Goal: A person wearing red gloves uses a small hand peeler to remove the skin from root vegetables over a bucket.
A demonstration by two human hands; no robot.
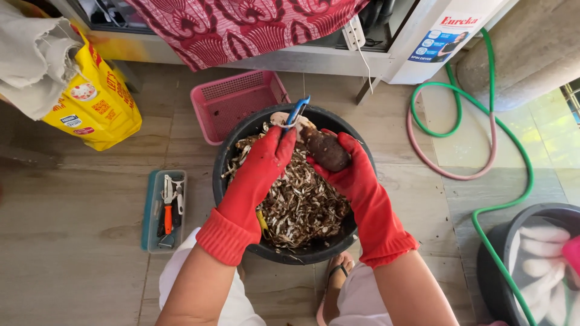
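Fingers (338, 145) grip brown root (325, 151); yellow bag (99, 99) left

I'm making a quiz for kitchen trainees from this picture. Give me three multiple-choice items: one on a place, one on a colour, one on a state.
1. Where does the clear tray of tools lie?
A. in the pink basket
B. on the floor left of the black tub
C. on the hose

2. What colour are the gloves?
A. red
B. blue
C. white

3. What is the right hand doing?
A. hanging empty
B. holding a brown root
C. gripping the hose

Answers:
1 B: the tool tray lies beside the black tub.
2 A: both hands wear red.
3 B: the right hand clasps the brown root; the left hand holds a blue peeler.
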